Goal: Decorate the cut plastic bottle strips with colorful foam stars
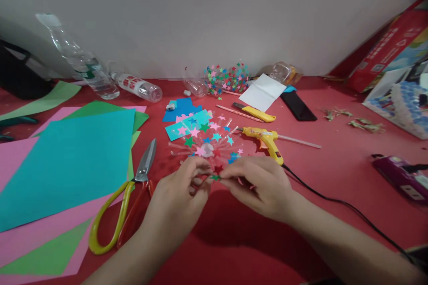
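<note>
Between my fingertips is a small green paper star (215, 177). My left hand (187, 187) is closed in a pinch at its left side, and my right hand (261, 182) pinches at its right side. Just behind it shows a red star (218, 169), which may be on the table or on the plastic piece. Beyond my hands lies a clear plastic piece cut into spread strips (207, 150), with pink, green and blue stars on it. Part of that piece is hidden by my fingers.
Large scissors (143, 169) lie left beside a blue sheet (76, 160) on pink and green paper. A yellow glue gun (267, 138) with a trailing cord (334, 200), a cutter knife (257, 112) and a phone (298, 106) lie right. Plastic bottles (137, 87) line the wall.
</note>
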A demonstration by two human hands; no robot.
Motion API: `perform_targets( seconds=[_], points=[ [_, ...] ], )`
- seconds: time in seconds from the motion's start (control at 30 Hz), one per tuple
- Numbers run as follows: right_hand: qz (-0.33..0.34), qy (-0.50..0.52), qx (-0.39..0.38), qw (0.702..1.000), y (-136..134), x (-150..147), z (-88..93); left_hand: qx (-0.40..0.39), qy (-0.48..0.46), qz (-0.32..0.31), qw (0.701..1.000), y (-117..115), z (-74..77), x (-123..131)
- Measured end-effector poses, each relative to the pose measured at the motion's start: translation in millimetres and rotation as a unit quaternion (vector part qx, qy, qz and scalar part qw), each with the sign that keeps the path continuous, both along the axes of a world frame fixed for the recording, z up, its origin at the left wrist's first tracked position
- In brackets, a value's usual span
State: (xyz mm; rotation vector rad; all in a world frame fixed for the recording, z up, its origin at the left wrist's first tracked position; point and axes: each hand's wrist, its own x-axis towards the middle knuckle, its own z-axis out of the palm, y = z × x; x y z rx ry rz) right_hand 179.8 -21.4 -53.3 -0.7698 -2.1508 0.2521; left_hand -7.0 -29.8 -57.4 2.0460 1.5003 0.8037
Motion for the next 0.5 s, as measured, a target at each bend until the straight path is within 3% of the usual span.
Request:
perform_targets(
  seconds=[0.17,0.5],
  points=[
    [-0.008,-0.086,0.072,0.994,3.6,1.9,-6.0,-0.001,-0.034,-0.003,0.999,-1.6,0.7,4.2],
    [-0.021,-0.104,0.087,0.990,6.3,6.7,-9.7,0.071,-0.013,-0.043,0.996,-5.2,-5.8,3.8]
  ],
)
